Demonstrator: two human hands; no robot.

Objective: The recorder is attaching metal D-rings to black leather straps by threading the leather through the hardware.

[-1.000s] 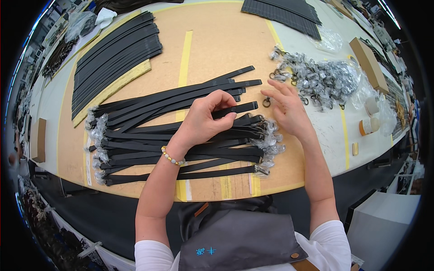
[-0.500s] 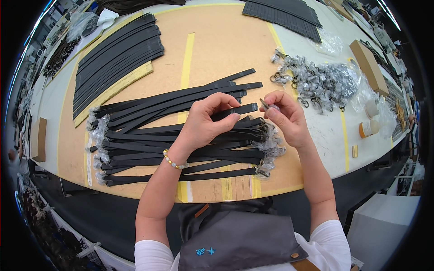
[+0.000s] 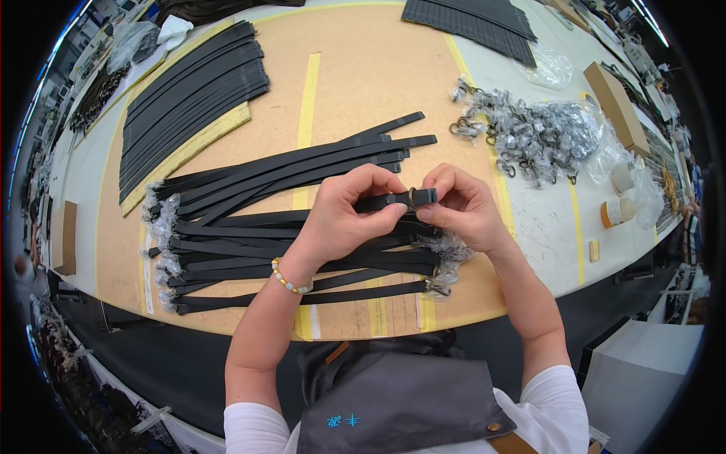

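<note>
A black strap (image 3: 372, 203) is pinched between the thumb and fingers of my left hand (image 3: 339, 216), a little behind its end. Around that end sits a bronze-coloured metal ring (image 3: 412, 198), with the strap's tip sticking out past it. My right hand (image 3: 467, 208) is closed at the tip, thumb below and fingers above; the rest of the hardware is hidden by these fingers. Below my hands lie several straps (image 3: 302, 266) with plastic-wrapped metal hooks (image 3: 454, 250) at their right ends. Other straps (image 3: 295, 163) fan out just beyond, their right ends bare.
Plastic-wrapped hooks (image 3: 541, 136) are heaped at the right, near a cardboard box (image 3: 616, 110) and a tape roll (image 3: 616, 213). Flat black straps (image 3: 193, 98) lie at the far left beside a yellow-edged strip (image 3: 189, 155). Another strap stack (image 3: 473, 26) lies at the back.
My right hand has brought the metal hardware left and slightly down to the strap; its ring now encircles the strap end. My left hand still pinches the strap.
</note>
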